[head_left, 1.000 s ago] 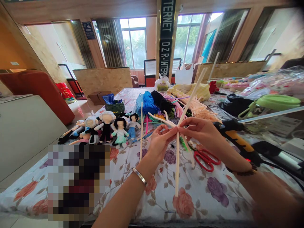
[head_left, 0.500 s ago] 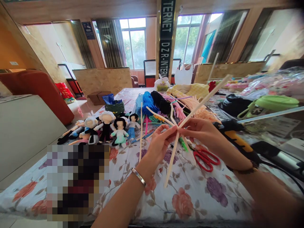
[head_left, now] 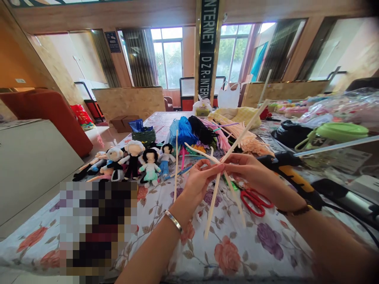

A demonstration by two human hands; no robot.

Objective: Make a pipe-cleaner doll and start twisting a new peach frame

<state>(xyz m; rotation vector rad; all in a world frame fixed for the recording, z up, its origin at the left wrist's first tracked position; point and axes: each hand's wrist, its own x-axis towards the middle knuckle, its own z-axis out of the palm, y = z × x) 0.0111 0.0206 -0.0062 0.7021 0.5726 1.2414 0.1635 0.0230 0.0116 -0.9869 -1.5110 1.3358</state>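
Cream-coloured pipe cleaners (head_left: 213,201) cross at one point above the table, their ends fanning out up and down. My left hand (head_left: 201,175) pinches them at the crossing from the left. From the other side, my right hand (head_left: 247,169) grips the same crossing, fingertips almost touching the left ones. Beneath the right hand lie red-handled scissors (head_left: 257,202), partly covered. A single cream pipe cleaner (head_left: 176,165) lies apart, left of my left hand. The exact twist at the crossing is hidden by my fingers.
Several small dolls (head_left: 150,166) sit at the left. Bundles of blue pipe cleaners (head_left: 185,130) and peach ones (head_left: 251,141) lie behind my hands. A yellow-and-black glue gun (head_left: 296,179) and a green-lidded jar (head_left: 340,134) stand right. Flowered cloth (head_left: 166,248) covers the table.
The crossed pipe cleaners have turned slightly in my fingers; the long upper end has swung left and a lower end points further down. Both hands keep their hold. The view has shifted a little.
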